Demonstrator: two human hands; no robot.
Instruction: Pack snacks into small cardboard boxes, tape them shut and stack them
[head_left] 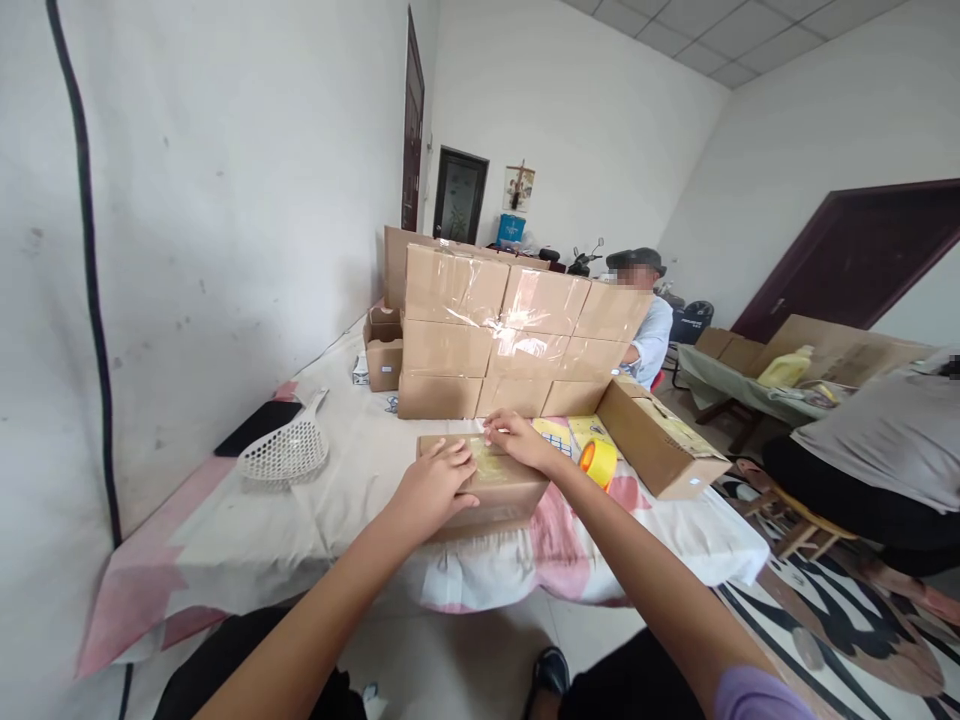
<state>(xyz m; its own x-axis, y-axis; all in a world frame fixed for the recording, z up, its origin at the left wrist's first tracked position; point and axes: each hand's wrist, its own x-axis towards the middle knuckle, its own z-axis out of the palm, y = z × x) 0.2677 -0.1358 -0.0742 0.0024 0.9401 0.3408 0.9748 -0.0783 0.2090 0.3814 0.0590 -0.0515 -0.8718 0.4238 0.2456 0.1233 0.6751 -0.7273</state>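
I laid my left hand (435,487) flat on the box (504,492), fingers spread; my right hand (517,438) pressed its far edge, fingers unclenched, tape (598,462) nearby.

- My left hand (431,485) and right hand (517,438) are bare, as are both forearms.
- I can see a lilac short sleeve (757,695) on my right upper arm, at the frame's lower edge.
- I wear black trousers (225,655) on both legs.
- One black shoe (551,668) shows between my knees.
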